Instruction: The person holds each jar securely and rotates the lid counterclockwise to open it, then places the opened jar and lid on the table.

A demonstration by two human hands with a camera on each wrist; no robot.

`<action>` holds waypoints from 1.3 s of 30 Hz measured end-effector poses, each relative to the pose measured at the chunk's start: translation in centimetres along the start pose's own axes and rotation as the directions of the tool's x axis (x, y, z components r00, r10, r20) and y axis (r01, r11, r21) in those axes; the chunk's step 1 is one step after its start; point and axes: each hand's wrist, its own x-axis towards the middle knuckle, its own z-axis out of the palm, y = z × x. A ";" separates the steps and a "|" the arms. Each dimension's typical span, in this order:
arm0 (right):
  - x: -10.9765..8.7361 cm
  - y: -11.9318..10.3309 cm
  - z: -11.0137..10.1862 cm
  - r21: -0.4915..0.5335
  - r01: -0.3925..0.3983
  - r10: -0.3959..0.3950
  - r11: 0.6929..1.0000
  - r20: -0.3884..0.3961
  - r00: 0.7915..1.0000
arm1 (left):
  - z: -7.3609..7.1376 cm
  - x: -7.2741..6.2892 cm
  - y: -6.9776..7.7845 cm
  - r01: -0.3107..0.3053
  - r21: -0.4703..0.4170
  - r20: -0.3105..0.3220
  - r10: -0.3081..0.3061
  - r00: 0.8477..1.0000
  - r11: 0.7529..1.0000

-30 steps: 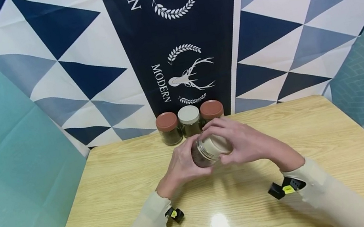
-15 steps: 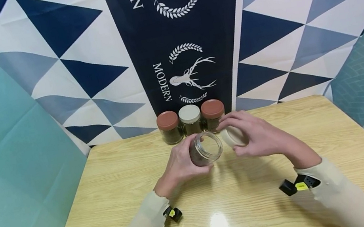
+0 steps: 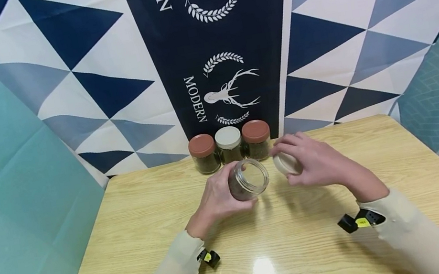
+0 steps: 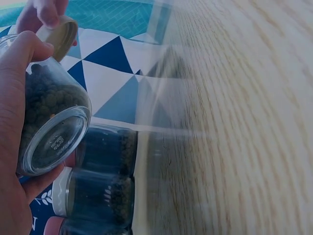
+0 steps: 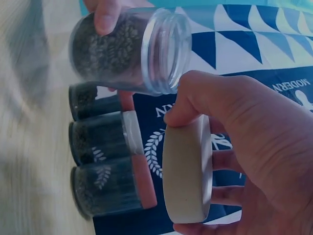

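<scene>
My left hand (image 3: 219,196) grips a clear glass jar (image 3: 242,187), tilted so its bare threaded mouth faces right and toward me. Small dark pellets (image 4: 51,103) fill part of the jar, seen through its glass in the left wrist view. To the right of the mouth, my right hand (image 3: 315,160) holds a cream lid (image 5: 183,171) by its edge, thumb on one side and fingers on the other. A small gap separates lid and jar. Both are held above the wooden table (image 3: 158,263).
Three lidded jars stand in a row at the table's back edge: a red-lidded jar (image 3: 204,154) at left, a white-lidded jar (image 3: 229,145) in the middle, another red-lidded jar (image 3: 257,139) at right. A patterned cloth (image 3: 317,43) hangs right behind them.
The lid has come off the jar and moved right in my right hand. The left hand keeps the jar almost in place, its open mouth now exposed.
</scene>
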 end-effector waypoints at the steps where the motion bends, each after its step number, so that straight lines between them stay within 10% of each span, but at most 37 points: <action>1: 0.0 0.1 0.1 -0.006 -0.005 0.005 1.000 0.012 1.000 | 0.0 0.0 0.0 -0.002 0.000 -0.002 0.002 1.000 1.000; 39: -0.6 1.8 7.6 -0.072 -0.056 0.077 0.996 0.330 0.941 | -0.1 0.0 0.3 -0.003 -0.004 -0.009 0.003 1.000 1.000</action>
